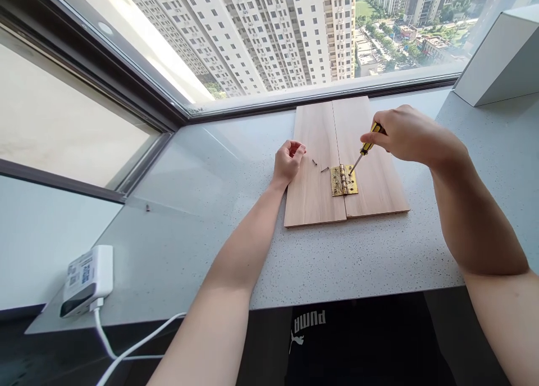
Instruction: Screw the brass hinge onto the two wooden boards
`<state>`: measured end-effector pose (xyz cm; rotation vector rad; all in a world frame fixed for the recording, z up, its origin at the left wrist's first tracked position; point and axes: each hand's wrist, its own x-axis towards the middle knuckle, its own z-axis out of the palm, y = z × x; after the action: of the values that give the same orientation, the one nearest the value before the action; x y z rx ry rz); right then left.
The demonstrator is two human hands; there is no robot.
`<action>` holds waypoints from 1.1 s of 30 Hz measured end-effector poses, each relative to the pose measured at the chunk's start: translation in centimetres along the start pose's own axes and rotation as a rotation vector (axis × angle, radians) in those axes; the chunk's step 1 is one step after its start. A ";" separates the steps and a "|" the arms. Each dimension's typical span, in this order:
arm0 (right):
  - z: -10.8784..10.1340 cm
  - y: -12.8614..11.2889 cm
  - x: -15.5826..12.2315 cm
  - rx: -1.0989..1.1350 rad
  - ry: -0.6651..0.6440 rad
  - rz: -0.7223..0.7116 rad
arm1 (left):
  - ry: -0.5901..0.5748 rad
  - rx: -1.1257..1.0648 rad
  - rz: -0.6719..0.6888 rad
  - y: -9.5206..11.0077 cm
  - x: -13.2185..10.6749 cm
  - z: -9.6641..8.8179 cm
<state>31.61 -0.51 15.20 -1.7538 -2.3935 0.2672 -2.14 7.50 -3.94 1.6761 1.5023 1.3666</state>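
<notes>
Right grip (408, 134) clamped on a yellow-handled screwdriver (368, 145) at the brass hinge (343, 181) — left grip (289, 162) curled together, palm hidden, beside two screws (319, 165) on the wooden boards (314, 200), with open worktop (357, 257) before the front edge.

Head-worn view, facing forward and down, close above a hinged wooden board (311, 195), window (269, 37) beyond

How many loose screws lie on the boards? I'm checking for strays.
2: one screw and another, both on the left wooden board beside the brass hinge. Some may be hidden.
</notes>
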 end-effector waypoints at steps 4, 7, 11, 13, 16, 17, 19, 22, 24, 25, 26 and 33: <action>0.2 -0.9 0.0 -0.054 0.027 0.089 | 0.007 0.005 0.000 -0.1 0.0 -0.1; 0.4 -1.2 -0.4 0.007 0.052 0.065 | 0.007 0.014 -0.001 -0.1 -0.1 -0.2; 0.5 -0.4 -0.6 0.142 -0.006 -0.011 | 0.008 0.014 0.003 -0.3 -0.1 -0.3; 0.5 0.3 -0.3 0.152 0.003 -0.053 | 0.009 0.011 0.001 -0.3 -0.1 -0.2; 0.4 1.0 0.5 0.113 0.019 -0.071 | 0.012 0.009 0.000 -0.4 0.0 -0.1; 0.4 1.1 0.7 0.094 0.019 -0.066 | 0.012 0.007 0.002 -0.4 0.0 0.0; 0.5 1.0 1.1 0.043 0.036 -0.039 | 0.007 0.002 0.007 -0.4 0.1 0.0; 0.7 0.1 1.0 -0.009 0.085 0.047 | 0.003 0.001 0.010 -0.4 0.1 0.0; 0.7 -0.7 0.5 -0.003 0.102 0.076 | 0.005 0.005 0.010 -0.5 0.0 -0.1; 0.7 -1.0 0.1 -0.002 0.100 0.076 | 0.004 0.006 0.012 -0.5 0.0 -0.1; 0.6 -1.2 -0.2 0.001 0.096 0.071 | 0.003 0.006 0.015 -0.5 0.0 -0.1; 0.6 -0.6 -1.0 0.155 -0.019 -0.041 | 0.003 0.011 0.020 -0.7 0.1 -0.2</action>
<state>31.19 -1.63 14.76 -1.6396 -2.3487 0.4530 -2.59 7.70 -4.42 1.7006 1.5008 1.3738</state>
